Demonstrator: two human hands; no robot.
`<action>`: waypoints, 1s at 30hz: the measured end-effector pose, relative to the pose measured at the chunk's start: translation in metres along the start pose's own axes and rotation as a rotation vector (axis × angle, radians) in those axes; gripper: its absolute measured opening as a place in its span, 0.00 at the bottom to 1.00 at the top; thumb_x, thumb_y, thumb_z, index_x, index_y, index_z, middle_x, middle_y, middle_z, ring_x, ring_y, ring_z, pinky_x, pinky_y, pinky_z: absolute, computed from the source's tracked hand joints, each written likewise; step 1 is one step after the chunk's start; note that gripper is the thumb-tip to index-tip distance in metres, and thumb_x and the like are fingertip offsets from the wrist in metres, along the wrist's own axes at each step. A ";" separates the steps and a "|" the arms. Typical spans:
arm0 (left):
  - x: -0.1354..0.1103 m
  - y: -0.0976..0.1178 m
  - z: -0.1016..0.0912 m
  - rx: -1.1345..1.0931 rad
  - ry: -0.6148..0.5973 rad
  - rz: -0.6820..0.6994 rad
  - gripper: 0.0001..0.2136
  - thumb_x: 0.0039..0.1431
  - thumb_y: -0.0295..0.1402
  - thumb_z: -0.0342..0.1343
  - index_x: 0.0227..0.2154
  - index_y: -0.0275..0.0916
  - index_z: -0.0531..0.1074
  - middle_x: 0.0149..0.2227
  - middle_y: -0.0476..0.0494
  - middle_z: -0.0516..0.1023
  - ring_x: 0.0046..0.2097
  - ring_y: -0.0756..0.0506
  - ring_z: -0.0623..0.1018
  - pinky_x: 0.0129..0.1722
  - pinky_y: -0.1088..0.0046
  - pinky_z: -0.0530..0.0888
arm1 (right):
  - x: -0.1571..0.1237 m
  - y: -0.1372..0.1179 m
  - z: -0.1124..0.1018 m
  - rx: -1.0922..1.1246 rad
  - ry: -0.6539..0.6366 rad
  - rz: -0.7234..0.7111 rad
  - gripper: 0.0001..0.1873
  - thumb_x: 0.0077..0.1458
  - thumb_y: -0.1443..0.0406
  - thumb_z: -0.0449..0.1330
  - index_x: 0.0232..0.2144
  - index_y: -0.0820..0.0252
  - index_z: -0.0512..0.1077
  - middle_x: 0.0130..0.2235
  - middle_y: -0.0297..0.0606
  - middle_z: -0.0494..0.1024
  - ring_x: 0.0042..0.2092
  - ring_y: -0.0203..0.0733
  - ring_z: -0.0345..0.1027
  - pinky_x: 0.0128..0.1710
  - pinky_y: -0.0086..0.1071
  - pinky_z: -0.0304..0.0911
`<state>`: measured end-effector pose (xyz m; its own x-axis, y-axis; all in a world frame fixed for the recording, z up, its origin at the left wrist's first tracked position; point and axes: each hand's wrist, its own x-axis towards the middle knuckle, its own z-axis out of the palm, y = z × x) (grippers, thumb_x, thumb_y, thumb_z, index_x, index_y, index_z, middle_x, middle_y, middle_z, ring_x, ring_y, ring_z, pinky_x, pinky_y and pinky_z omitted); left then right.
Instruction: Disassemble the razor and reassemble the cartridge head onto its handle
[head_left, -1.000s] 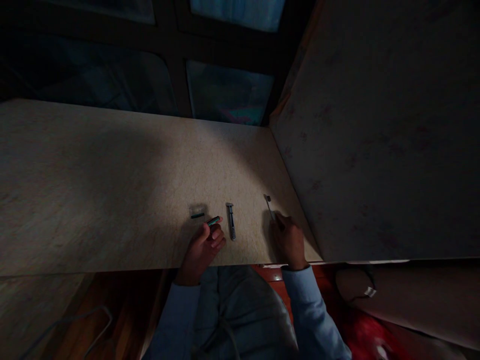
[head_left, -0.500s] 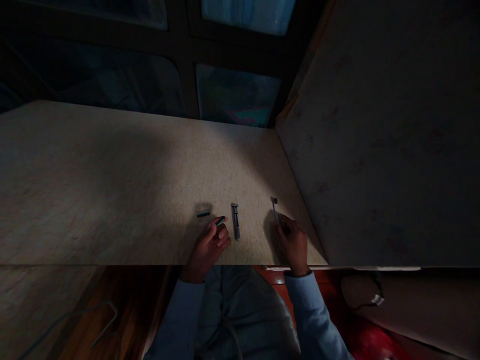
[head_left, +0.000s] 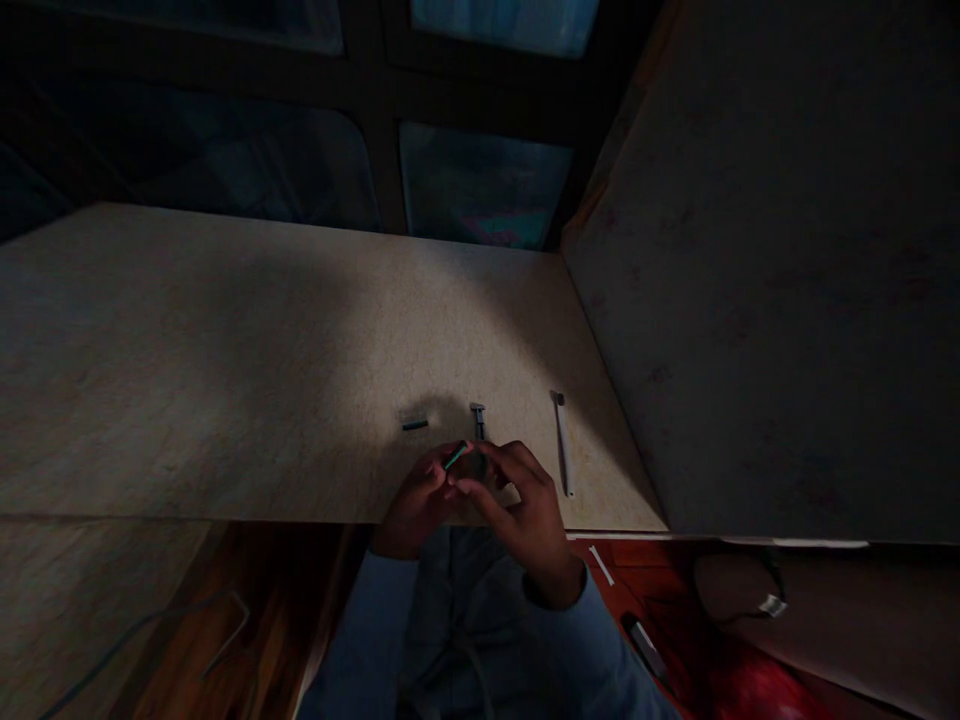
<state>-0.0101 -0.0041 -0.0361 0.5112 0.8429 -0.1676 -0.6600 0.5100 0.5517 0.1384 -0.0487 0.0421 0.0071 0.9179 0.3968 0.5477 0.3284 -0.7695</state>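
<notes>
"Grip state?"
"Left hand [head_left: 416, 505] pinches a green-edged piece [head_left: 454, 457] over the table [head_left: 300, 400], near its front edge. Right hand [head_left: 531, 512] is curled against it; whether it grips, I cannot tell."
"Risk?"
"A slip is possible, in my judgement, given the small part and crowded fingers; a knuckle could nudge the partly hidden razor [head_left: 478, 415]."
"Containers?"
"One clear case [head_left: 413, 413], apart from both hands (light is poor). Dark-green strip [head_left: 415, 425] at its near side; inside or attached, undetermined."
</notes>
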 end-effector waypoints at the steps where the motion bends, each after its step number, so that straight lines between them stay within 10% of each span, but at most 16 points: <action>1: -0.001 -0.001 -0.002 0.002 0.020 -0.006 0.21 0.47 0.43 0.71 0.43 0.40 0.77 0.36 0.45 0.74 0.35 0.50 0.73 0.36 0.77 0.73 | 0.002 0.000 0.004 -0.001 -0.011 -0.006 0.21 0.58 0.59 0.64 0.51 0.65 0.73 0.37 0.40 0.71 0.36 0.36 0.67 0.38 0.30 0.66; 30: -0.011 0.009 0.014 0.027 0.148 -0.190 0.15 0.44 0.28 0.71 0.37 0.38 0.78 0.39 0.43 0.79 0.39 0.46 0.79 0.39 0.72 0.77 | 0.000 0.022 -0.005 0.079 -0.180 -0.049 0.23 0.60 0.64 0.62 0.56 0.59 0.69 0.41 0.40 0.69 0.42 0.37 0.66 0.43 0.31 0.67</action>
<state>-0.0140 -0.0106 -0.0178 0.5371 0.7493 -0.3873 -0.5436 0.6586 0.5203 0.1545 -0.0426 0.0278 -0.1714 0.9230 0.3446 0.4766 0.3838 -0.7909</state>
